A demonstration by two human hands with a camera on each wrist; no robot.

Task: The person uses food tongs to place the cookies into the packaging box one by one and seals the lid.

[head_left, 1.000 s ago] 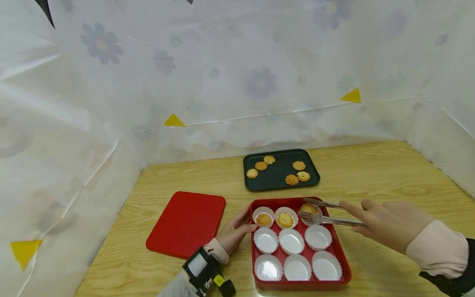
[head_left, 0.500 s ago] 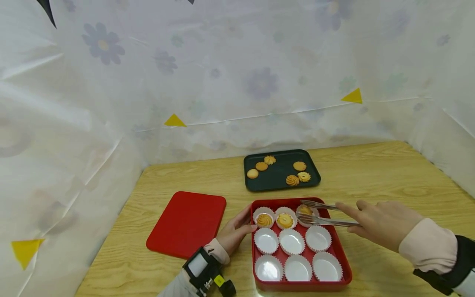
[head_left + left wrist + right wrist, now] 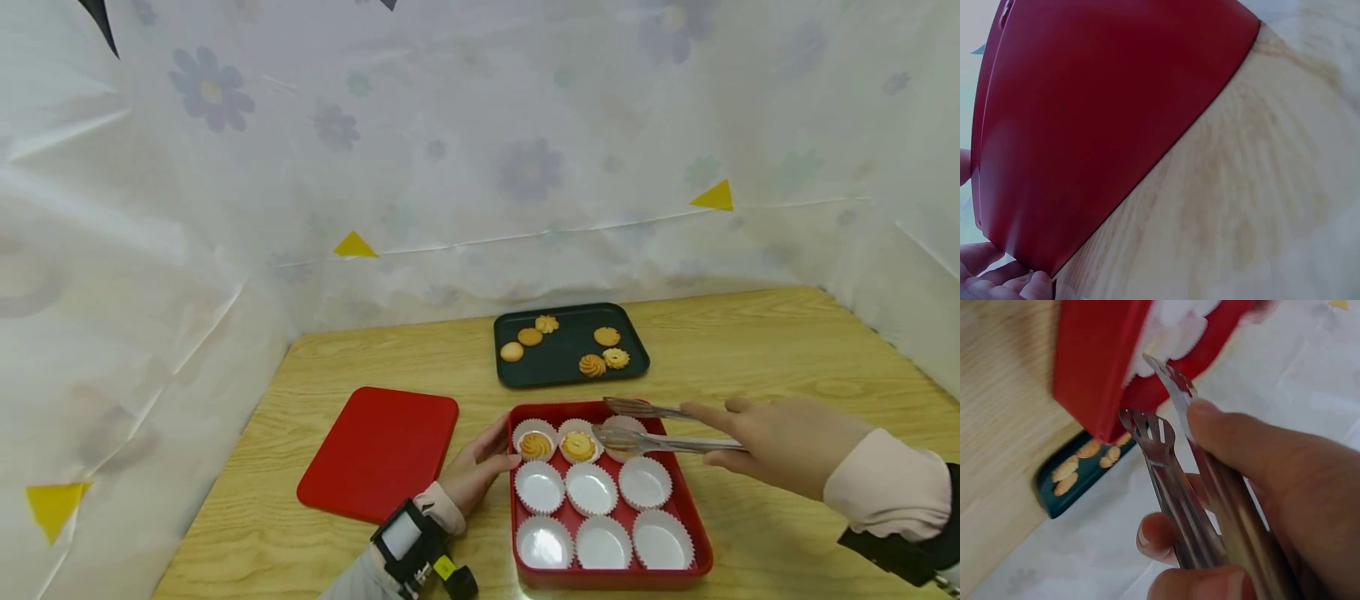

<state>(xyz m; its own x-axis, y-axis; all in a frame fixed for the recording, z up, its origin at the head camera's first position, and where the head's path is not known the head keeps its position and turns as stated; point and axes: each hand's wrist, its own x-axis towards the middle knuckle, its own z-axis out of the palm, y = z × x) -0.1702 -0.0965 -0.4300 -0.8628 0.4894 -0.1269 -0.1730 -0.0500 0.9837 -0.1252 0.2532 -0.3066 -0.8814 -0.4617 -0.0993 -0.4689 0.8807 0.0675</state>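
In the head view my right hand [image 3: 780, 442] grips metal tongs [image 3: 637, 442], whose two arms stand apart over the back-right paper cup [image 3: 619, 424] of a red box [image 3: 693, 537]. The tongs largely cover that cup's inside. The right wrist view shows the slotted tong tips [image 3: 1157, 434] spread at the box wall, thumb on one arm and fingers round the other. My left hand [image 3: 472, 471] holds the box's left side, thumb at the rim. A swirl cookie [image 3: 536, 446] and a round cookie [image 3: 578, 446] lie in the other back-row cups. The remaining cups hold nothing.
Behind the box, a dark green tray [image 3: 562, 350] carries several cookies in two groups. A flat red lid [image 3: 382, 454] lies left of my left hand on the wooden table [image 3: 765, 358]. Flower-patterned sheeting [image 3: 480, 125] surrounds the table's back and sides.
The tong arms, apart throughout, have shifted slightly left over the back-right cup. The cookie seen there earlier is now covered from view. My left hand and the box have stayed put.
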